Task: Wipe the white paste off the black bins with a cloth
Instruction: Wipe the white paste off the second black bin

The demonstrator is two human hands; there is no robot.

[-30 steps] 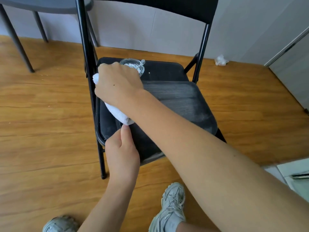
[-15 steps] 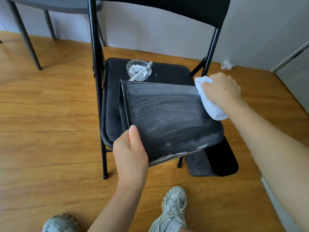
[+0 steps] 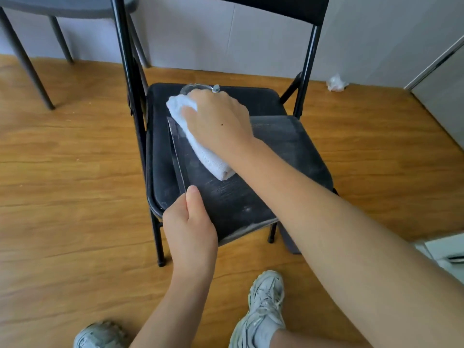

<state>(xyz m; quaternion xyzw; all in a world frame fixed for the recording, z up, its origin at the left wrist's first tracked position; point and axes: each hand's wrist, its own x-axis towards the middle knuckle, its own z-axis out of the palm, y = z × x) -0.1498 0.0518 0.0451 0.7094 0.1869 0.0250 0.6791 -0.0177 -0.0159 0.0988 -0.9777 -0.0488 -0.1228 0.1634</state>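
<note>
A black bin (image 3: pixel 288 151) lies on its side on the seat of a black folding chair (image 3: pixel 160 156), its broad face up and streaked with faint white smears. My left hand (image 3: pixel 190 222) grips the bin's near left corner, thumb on top. My right hand (image 3: pixel 218 119) presses a folded white cloth (image 3: pixel 200 146) onto the bin's far left part. A strip of white paste shows along the bin's near edge (image 3: pixel 251 228). A second black bin (image 3: pixel 288 239) stands on the floor behind my right forearm, mostly hidden.
A small glass dish (image 3: pixel 198 87) with a stick in it sits at the back of the seat, just beyond my right hand. A crumpled white wad (image 3: pixel 336 82) lies by the wall. Grey table legs (image 3: pixel 27 61) stand at far left. My shoes (image 3: pixel 266 305) are near the chair.
My right hand has swept the cloth from the bin's right edge back across to its far left. The left hand keeps its grip on the corner.
</note>
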